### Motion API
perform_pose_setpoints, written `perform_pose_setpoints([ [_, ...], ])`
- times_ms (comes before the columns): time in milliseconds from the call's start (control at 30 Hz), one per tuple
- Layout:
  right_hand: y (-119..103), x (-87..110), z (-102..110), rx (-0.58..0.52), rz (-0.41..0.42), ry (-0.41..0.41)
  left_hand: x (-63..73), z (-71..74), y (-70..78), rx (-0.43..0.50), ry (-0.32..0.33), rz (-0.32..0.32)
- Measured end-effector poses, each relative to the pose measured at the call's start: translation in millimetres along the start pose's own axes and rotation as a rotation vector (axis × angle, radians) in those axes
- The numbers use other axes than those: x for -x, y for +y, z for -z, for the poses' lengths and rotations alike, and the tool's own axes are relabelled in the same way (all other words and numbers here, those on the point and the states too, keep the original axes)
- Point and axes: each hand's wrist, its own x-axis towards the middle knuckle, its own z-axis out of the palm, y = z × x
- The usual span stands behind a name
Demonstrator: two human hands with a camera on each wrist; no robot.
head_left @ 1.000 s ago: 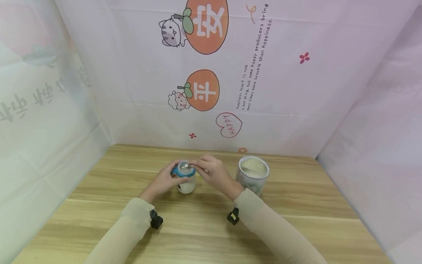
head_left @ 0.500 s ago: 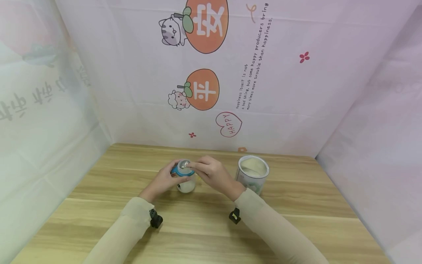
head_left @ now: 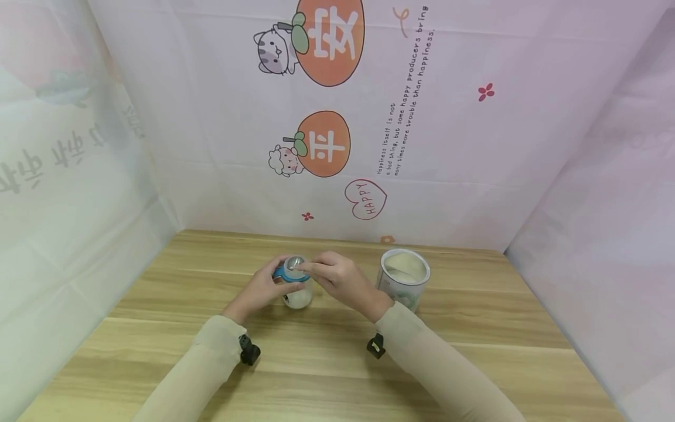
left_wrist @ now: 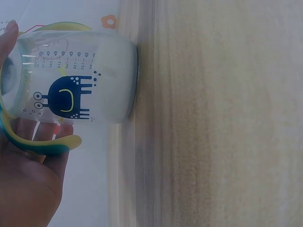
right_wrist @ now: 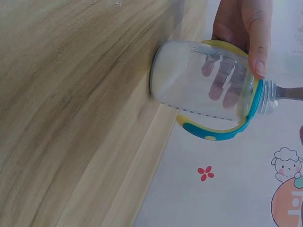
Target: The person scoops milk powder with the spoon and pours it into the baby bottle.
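Observation:
A clear baby bottle (head_left: 298,298) with a blue and yellow handle ring stands upright on the table, white powder at its bottom. My left hand (head_left: 263,288) grips it around the collar, fingers behind and thumb in front. A dark blue cartoon creature and a measuring scale show on the bottle wall (left_wrist: 108,71) in the left wrist view. Between thumb and fingers, my right hand (head_left: 340,276) pinches a metal spoon (head_left: 295,263), its bowl right at the bottle's open mouth. The right wrist view catches only a piece of the spoon's handle (right_wrist: 289,93) beyond the threaded neck.
To the right of the bottle, behind my right wrist, stands an open white can (head_left: 387,288) with pale powder inside. The wooden table (head_left: 311,369) ends at a printed cloth backdrop (head_left: 448,211), with cloth sides left and right.
The spoon's bowl has come up and turned at the bottle's mouth, its shiny inside more visible now. My right hand has shifted only slightly; my left hand keeps its grip on the bottle.

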Motion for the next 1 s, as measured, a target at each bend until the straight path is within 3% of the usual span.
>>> perform_pose_setpoints([
  [333, -0.7, 1.5, 0.2, 0.009, -0.009, -0.032, -0.7, 0.0, -0.7, -0.007, 0.001, 0.003],
  [633, 0.9, 2.3, -1.7, -0.012, -0.021, 0.009, -0.6, 0.0, -2.6, 0.018, -0.009, -0.005],
  [1000, 1.6, -1.6, 0.3, -0.079, -0.164, 0.071, -1.8, -1.1, -3.0, 0.005, -0.003, -0.018],
])
